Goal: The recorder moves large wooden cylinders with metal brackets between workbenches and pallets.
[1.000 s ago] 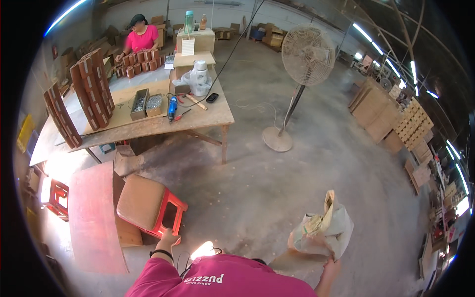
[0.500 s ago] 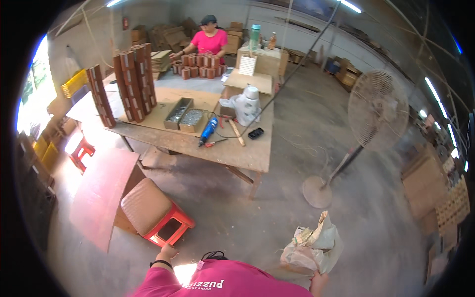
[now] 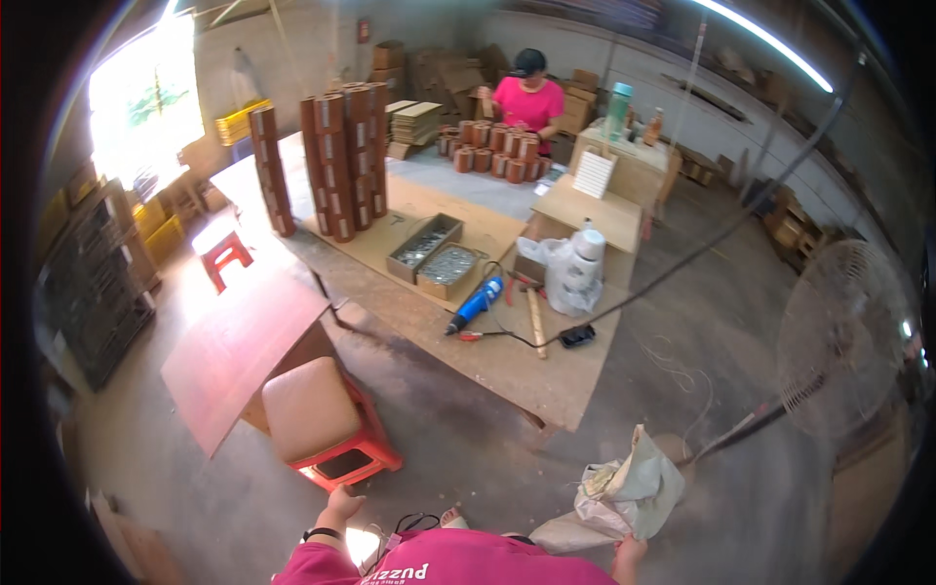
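My right hand [image 3: 632,552] is closed on the edge of a crumpled whitish sack [image 3: 634,492], which hangs low beside me; its contents are hidden. At the lower left, my left hand [image 3: 343,503] holds nothing, its fingers partly apart, with a dark band on the wrist. Just beyond that hand stands a red plastic stool [image 3: 382,450] topped with a tan padded seat [image 3: 310,409]. A small gap seems to lie between hand and stool.
Ahead is a wooden worktable [image 3: 487,361] with tall brown stacks [image 3: 336,166], boxes of metal parts [image 3: 450,268], a blue power tool [image 3: 475,307] and a hammer [image 3: 536,322]. A pinkish board [image 3: 244,341] leans left; a pedestal fan [image 3: 843,336] stands right. A co-worker [image 3: 529,97] works behind.
The view has turned right-to-left and moved nearer the table, which now looks larger. The sack stays in my right hand. My left hand remains near the stool.
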The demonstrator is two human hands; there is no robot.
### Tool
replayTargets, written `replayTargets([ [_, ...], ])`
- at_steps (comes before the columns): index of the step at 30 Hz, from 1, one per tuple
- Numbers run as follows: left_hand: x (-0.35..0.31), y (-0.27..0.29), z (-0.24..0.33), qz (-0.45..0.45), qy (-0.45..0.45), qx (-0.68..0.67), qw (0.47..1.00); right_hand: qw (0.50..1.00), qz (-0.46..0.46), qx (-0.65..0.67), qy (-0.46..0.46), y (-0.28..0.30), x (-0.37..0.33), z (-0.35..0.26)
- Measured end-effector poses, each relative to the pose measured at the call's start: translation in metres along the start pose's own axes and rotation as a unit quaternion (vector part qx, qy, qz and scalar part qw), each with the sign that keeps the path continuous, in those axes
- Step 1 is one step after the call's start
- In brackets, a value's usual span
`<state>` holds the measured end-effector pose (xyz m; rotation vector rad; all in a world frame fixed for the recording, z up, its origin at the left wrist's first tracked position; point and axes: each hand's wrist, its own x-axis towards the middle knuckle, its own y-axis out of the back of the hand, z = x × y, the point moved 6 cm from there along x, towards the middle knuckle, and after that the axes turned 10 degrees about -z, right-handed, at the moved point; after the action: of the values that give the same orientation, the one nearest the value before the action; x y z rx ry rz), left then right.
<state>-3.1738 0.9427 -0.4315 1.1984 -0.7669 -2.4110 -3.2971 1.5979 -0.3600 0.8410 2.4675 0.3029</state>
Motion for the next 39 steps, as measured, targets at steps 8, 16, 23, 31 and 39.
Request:
replayTargets([
  [8, -0.106, -0.023, 0.016, 0.028, 0.081, -0.135, 0.987, 0.985, -0.085, -0.011, -0.149, -0.105, 0.083, -0.022],
  [16, -0.191, -0.143, -0.068, -0.037, 0.223, -0.034, 0.974, 0.85, -0.442, -0.284, 0.037, -0.226, 0.117, -0.096],
  [23, -0.258, -0.172, -0.02, 0.054, 0.244, -0.126, 0.96, 0.616, -0.494, -0.601, 0.122, -0.228, 0.2, -0.011],
  [31, -0.339, -0.228, -0.047, 0.171, 0.259, -0.2, 0.929, 0.509, -0.55, -0.647, 0.141, -0.247, 0.158, 0.016],
  [39, -0.372, -0.219, -0.061, 0.259, 0.355, -0.311, 0.843, 0.399, -0.605, -0.642, 0.249, -0.338, 0.08, 0.0],
])
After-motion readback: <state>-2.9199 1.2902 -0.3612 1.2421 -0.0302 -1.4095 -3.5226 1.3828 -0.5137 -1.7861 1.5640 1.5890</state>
